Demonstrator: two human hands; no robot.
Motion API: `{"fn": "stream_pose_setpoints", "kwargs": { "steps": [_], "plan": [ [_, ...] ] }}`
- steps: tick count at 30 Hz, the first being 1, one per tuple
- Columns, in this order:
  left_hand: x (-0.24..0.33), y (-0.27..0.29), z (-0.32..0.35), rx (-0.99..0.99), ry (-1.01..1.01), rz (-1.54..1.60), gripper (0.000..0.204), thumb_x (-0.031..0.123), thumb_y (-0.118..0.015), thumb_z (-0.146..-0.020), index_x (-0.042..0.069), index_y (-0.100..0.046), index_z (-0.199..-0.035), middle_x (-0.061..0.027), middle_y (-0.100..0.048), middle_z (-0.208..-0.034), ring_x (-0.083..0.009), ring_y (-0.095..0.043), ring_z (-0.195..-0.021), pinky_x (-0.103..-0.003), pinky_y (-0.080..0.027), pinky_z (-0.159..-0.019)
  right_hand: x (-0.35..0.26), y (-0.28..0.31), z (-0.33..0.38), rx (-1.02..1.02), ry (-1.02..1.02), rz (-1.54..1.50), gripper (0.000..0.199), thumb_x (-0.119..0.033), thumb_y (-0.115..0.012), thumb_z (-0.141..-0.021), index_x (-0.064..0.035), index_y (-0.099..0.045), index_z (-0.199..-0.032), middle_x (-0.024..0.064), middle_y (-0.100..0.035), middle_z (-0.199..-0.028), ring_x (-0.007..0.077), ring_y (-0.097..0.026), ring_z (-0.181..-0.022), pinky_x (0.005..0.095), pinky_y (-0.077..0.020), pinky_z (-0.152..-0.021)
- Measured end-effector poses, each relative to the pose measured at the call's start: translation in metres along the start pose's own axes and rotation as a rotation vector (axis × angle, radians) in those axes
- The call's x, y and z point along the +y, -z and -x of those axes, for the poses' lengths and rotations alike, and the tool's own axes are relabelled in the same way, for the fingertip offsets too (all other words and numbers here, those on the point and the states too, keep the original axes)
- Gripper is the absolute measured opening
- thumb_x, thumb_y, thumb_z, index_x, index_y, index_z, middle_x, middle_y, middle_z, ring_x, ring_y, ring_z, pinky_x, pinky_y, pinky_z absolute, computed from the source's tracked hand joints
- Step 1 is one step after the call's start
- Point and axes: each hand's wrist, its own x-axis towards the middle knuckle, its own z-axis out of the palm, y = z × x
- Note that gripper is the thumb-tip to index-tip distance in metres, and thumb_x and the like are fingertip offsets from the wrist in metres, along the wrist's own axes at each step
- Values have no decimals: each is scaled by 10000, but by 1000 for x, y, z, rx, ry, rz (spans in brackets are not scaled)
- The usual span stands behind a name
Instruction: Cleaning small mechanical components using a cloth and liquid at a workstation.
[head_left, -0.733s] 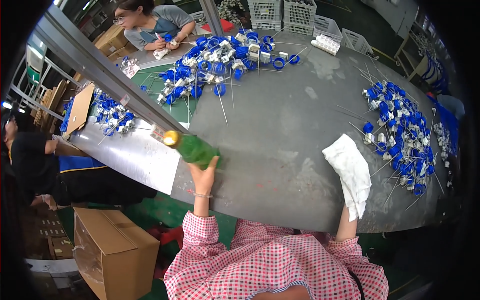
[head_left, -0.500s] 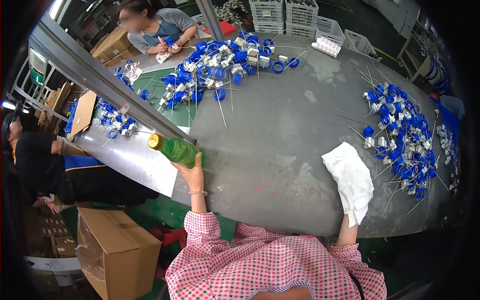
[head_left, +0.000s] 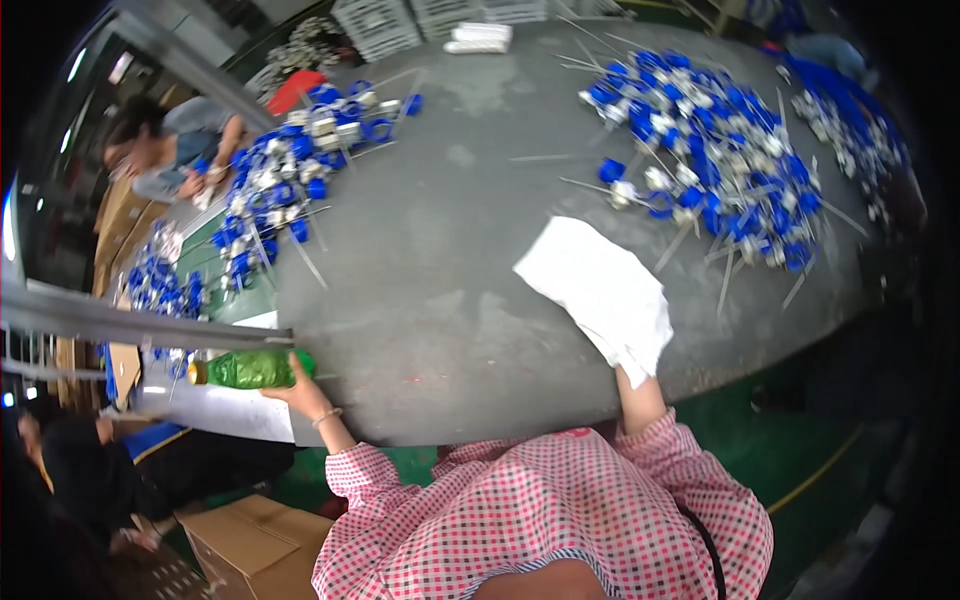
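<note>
My left hand (head_left: 300,394) is closed round the base end of a green plastic bottle (head_left: 250,369) with a yellow cap. The bottle lies sideways in my grip at the table's left edge, cap pointing left. A crumpled white cloth (head_left: 603,300) covers my right hand, so its fingers are hidden; only the wrist and forearm (head_left: 641,404) come out from under it. Beyond the cloth, to the right, is a big heap of blue coiled parts with white blocks and thin metal rods (head_left: 715,150).
The grey table (head_left: 420,270) bears another heap of blue parts (head_left: 280,180) at the left and a white bundle (head_left: 478,39) at the far edge. A metal post (head_left: 140,322) stands by the bottle. A cardboard box (head_left: 260,545) is below left; two people work at the left.
The whole view has swung to the right, so the table's things appear further left. The bottle has tipped from slanting to nearly level. My right hand remains beneath the cloth.
</note>
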Motion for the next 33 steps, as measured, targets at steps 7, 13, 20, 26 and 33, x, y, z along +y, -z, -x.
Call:
{"fn": "stream_pose_setpoints", "kwargs": {
  "steps": [7,13,20,26,33],
  "plan": [
    [15,-13,35,239,6,-397,875,270,-733,-711,-84,-197,-1304,-285,-267,-1282,-376,-339,-1142,-469,-258,-986,4,20,-15,-23,113,-184,431,-322,-626,-739,-28,-582,-1051,127,-615,-1004,269,-593,-925,334,-473,-802],
    [195,-92,146,-661,-779,104,265,-23,-536,-778,13,-563,-1040,-116,-578,-1047,-246,-534,-1006,-335,-389,-906,21,44,13,-138,-72,-437,412,-280,-582,-795,-25,-539,-1117,134,-587,-1065,252,-566,-984,329,-449,-850],
    [266,-265,247,-1216,-1199,465,286,73,-624,-691,40,-551,-965,-125,-539,-1027,-330,-485,-985,-414,-404,-828,88,75,103,-152,-308,-280,509,-319,-523,-857,-58,-394,-1275,129,-455,-1260,238,-423,-1171,329,-360,-980],
    [275,-275,275,-1067,-1255,45,399,224,-689,-638,73,-579,-990,-91,-540,-1072,-316,-472,-1002,-413,-387,-807,173,31,97,94,-681,-1330,535,-371,-374,-919,-56,-271,-1340,138,-396,-1317,246,-378,-1216,332,-328,-1012],
    [229,-207,202,-1049,-868,-115,362,249,-697,-642,56,-628,-941,-101,-592,-976,-287,-484,-967,-435,-386,-801,156,50,174,-23,-478,-1902,515,-360,-352,-927,-54,-273,-1332,139,-397,-1312,243,-383,-1209,331,-329,-1011]
  ]
}}
